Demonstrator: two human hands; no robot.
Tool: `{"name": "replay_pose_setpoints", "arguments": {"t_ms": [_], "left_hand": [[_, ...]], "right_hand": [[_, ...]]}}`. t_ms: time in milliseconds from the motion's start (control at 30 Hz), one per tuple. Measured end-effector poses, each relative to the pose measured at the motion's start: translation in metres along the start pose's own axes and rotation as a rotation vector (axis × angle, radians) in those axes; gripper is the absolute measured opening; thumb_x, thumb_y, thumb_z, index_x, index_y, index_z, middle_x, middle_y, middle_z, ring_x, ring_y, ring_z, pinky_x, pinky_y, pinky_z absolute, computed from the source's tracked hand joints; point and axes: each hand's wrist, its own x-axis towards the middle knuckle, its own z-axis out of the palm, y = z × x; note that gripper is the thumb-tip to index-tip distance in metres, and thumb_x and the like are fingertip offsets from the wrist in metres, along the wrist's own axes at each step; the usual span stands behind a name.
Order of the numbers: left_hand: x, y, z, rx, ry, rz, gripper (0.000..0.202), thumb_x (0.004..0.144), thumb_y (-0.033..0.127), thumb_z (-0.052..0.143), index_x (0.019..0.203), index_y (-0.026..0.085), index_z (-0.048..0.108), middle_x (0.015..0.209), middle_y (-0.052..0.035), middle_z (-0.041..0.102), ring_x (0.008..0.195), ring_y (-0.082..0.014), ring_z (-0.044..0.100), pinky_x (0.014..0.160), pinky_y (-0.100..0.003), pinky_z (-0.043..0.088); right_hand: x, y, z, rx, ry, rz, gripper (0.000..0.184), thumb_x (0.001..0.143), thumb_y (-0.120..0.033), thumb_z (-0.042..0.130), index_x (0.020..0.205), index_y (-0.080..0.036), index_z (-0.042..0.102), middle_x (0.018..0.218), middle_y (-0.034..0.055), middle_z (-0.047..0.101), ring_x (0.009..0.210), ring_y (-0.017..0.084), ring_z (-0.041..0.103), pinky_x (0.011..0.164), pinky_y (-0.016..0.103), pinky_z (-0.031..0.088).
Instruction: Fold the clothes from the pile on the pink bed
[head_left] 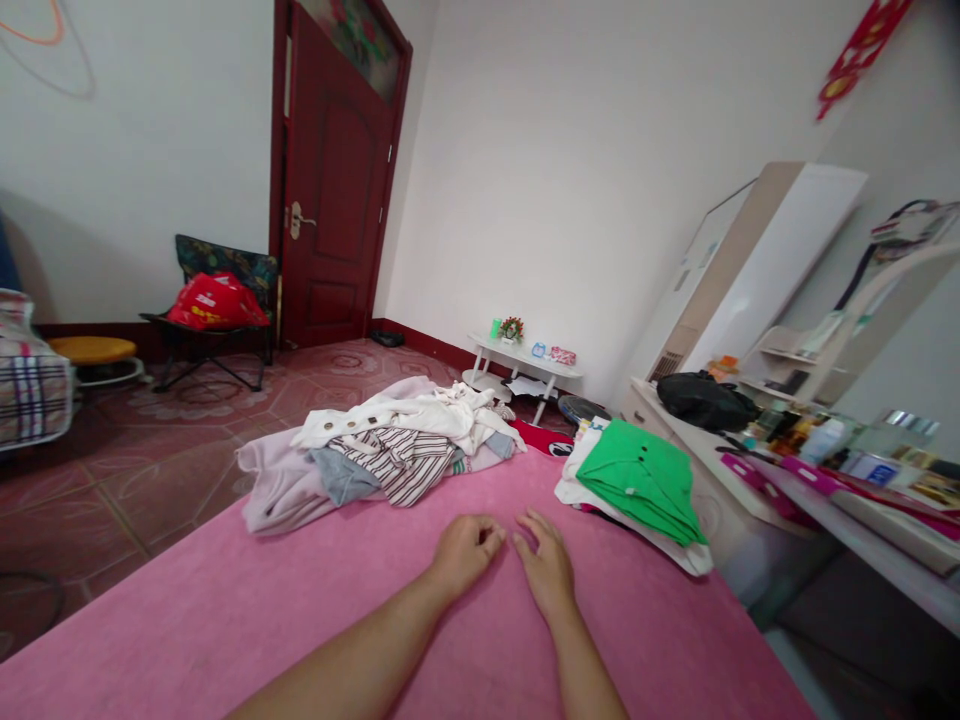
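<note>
My left hand point(465, 552) rests on the pink bed cover point(225, 610) with its fingers curled in, and nothing shows in it. My right hand point(546, 565) lies just beside it, fingers bent down onto the cover, holding nothing. Beyond the hands, a heap of unfolded clothes point(382, 445) lies at the far left of the bed, with a white buttoned garment and a striped one on top. At the far right sits a stack of folded clothes topped by a green garment point(637, 480).
A white dresser point(757, 470) cluttered with a black bag point(701, 400) and bottles runs along the right. Past the bed stand a small white table point(525, 358), a folding chair with a red bag point(214, 305), a dark red door point(334, 180) and a tall white cabinet point(757, 270).
</note>
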Motion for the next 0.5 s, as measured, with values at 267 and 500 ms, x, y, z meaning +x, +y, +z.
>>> {"name": "replay_pose_setpoints", "arguments": {"t_ms": [267,500], "left_hand": [[-0.0005,0.0024,0.0,0.033,-0.012,-0.005,0.029,0.082,0.03,0.044,0.071,0.015,0.065,0.067,-0.0009,0.063,0.062,-0.0134,0.054,0.059,-0.022,0.034],[-0.0018,0.0076,-0.0027,0.069,-0.012,-0.033,0.028,0.082,0.029,0.044,0.073,0.016,0.066,0.069,-0.0012,0.065,0.063,-0.0138,0.054,0.057,-0.023,0.032]], "right_hand": [[0.001,0.0081,0.0017,0.177,0.021,-0.016,0.029,0.075,-0.03,0.055,0.096,-0.02,0.072,0.12,0.0087,0.062,0.116,0.025,0.053,0.102,0.038,0.038],[0.0,0.008,0.0002,0.212,0.008,-0.029,0.028,0.075,-0.03,0.055,0.095,-0.021,0.072,0.119,0.0086,0.062,0.114,0.026,0.053,0.102,0.041,0.037]]}}
